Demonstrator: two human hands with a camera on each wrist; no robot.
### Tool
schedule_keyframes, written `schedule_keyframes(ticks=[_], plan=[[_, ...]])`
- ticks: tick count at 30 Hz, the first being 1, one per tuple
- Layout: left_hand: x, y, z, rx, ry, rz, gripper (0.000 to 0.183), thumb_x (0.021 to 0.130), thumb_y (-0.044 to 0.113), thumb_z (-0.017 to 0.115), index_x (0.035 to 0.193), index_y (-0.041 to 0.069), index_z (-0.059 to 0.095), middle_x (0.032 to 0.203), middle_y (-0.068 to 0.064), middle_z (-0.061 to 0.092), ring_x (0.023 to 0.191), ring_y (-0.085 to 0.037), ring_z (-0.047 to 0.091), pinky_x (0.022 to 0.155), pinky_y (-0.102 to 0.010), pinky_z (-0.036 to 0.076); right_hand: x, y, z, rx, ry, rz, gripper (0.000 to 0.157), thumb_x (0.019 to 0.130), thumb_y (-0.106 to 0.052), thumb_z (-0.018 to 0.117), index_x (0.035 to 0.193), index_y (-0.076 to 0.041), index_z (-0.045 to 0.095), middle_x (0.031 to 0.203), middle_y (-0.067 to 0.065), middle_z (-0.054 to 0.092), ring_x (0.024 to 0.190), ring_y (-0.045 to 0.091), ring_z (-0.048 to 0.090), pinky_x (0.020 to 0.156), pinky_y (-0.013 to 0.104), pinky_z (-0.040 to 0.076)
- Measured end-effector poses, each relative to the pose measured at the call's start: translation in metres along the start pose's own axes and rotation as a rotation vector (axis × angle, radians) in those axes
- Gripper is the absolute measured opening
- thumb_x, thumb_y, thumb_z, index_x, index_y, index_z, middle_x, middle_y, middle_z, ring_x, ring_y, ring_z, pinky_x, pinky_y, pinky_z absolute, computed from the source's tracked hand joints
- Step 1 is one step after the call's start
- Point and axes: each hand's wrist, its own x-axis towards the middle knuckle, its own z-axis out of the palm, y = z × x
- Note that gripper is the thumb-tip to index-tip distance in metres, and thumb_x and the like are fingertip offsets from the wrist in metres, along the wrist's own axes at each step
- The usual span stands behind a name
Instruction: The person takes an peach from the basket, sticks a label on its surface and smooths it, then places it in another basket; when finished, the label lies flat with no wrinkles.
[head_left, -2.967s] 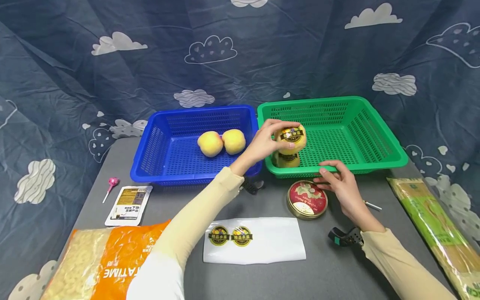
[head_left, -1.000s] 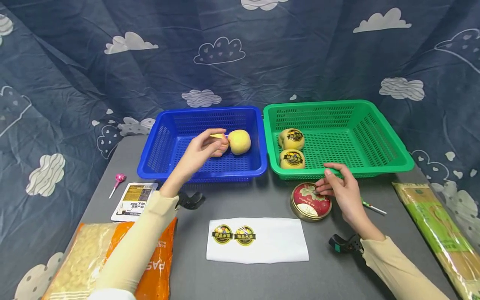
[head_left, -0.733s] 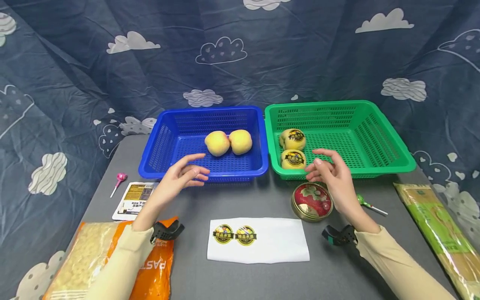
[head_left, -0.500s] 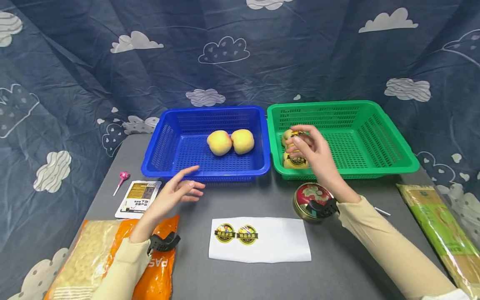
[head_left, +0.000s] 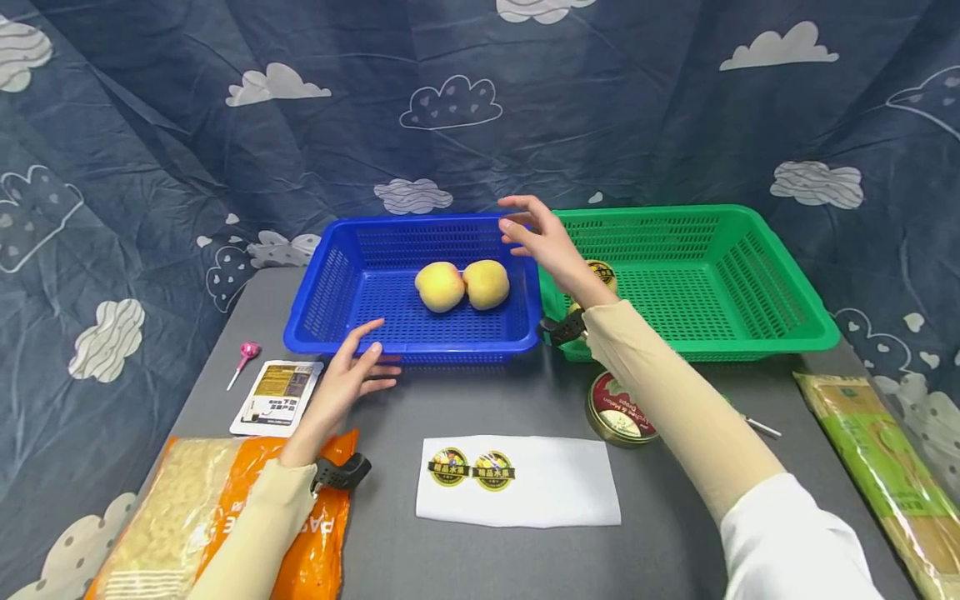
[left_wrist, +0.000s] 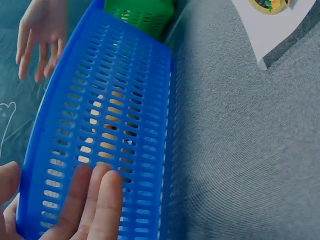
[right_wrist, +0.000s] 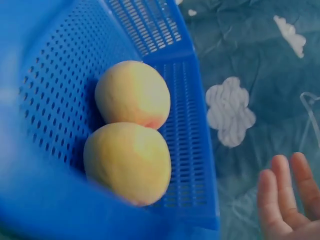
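Observation:
Two yellow peaches with a pink blush, a left one (head_left: 439, 287) and a right one (head_left: 486, 284), lie side by side in the blue basket (head_left: 360, 347). My right hand (head_left: 543, 237) is above the right side of this basket, fingers spread and holding nothing. The peaches also show beside it in the right wrist view. In front of the basket's near wall is my left hand (head_left: 351, 375), fingers loose and nothing in it. In the green basket (head_left: 780, 333), a peach with a black-and-gold sticker (head_left: 602, 272) is partly hidden by my right forearm.
A white sheet (head_left: 555, 483) with two round stickers (head_left: 493, 471) lies centre front. Around it are a red candy tin (head_left: 618, 408), an orange pasta bag (head_left: 315, 533), a white pouch (head_left: 277, 396), a pink lollipop (head_left: 247, 352), a green-labelled packet (head_left: 885, 450) and a lollipop stick (head_left: 762, 427).
The left hand set a stickered peach in the green basket, passed over the blue basket, then drew back to its front. The right hand left the tin and swung left over the baskets.

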Motion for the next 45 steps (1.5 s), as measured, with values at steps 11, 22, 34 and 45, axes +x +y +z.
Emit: schedule_keyframes(ticks=[11,22,34,45], plan=[[0.011,-0.033,-0.013,-0.008,0.053,0.025,0.049,0.090,0.037,0.053,0.135,0.023,0.039,0.103,-0.025,0.058,0.088,-0.038,0.060,0.070,-0.043,0.051,0.034,0.029,0.034,-0.067,-0.084,0.295,0.046,0.089,-0.017,0.056,0.132,-0.015,0.040,0.139,0.012,0.030,0.125,0.026,0.030,0.098,0.046,0.029],[-0.008,0.026,0.019,0.035,0.085,0.017,0.041,0.095,0.023,0.046,0.134,0.013,0.038,0.102,-0.031,0.055,0.092,-0.053,0.051,0.073,-0.048,0.049,0.034,0.041,0.055,-0.122,-0.120,0.462,0.055,0.081,0.002,0.055,0.133,-0.007,0.040,0.137,0.013,0.034,0.117,0.027,0.037,0.097,0.038,0.032],[0.007,-0.027,-0.008,-0.006,0.040,0.070,0.048,0.092,0.034,0.050,0.136,0.019,0.037,0.103,-0.029,0.057,0.086,-0.037,0.061,0.068,-0.042,0.052,0.032,0.045,0.066,-0.078,-0.212,0.678,0.064,0.084,-0.001,0.057,0.139,-0.024,0.031,0.134,0.010,0.029,0.093,0.028,0.047,0.083,0.047,0.044],[-0.010,0.028,0.022,0.038,0.097,0.018,0.039,0.096,0.020,0.045,0.133,0.013,0.038,0.103,-0.036,0.053,0.092,-0.052,0.052,0.073,-0.047,0.049,0.030,0.034,0.051,0.120,-0.236,0.523,0.057,0.087,-0.007,0.058,0.135,-0.025,0.034,0.128,0.007,0.030,0.083,0.022,0.047,0.085,0.043,0.042]])
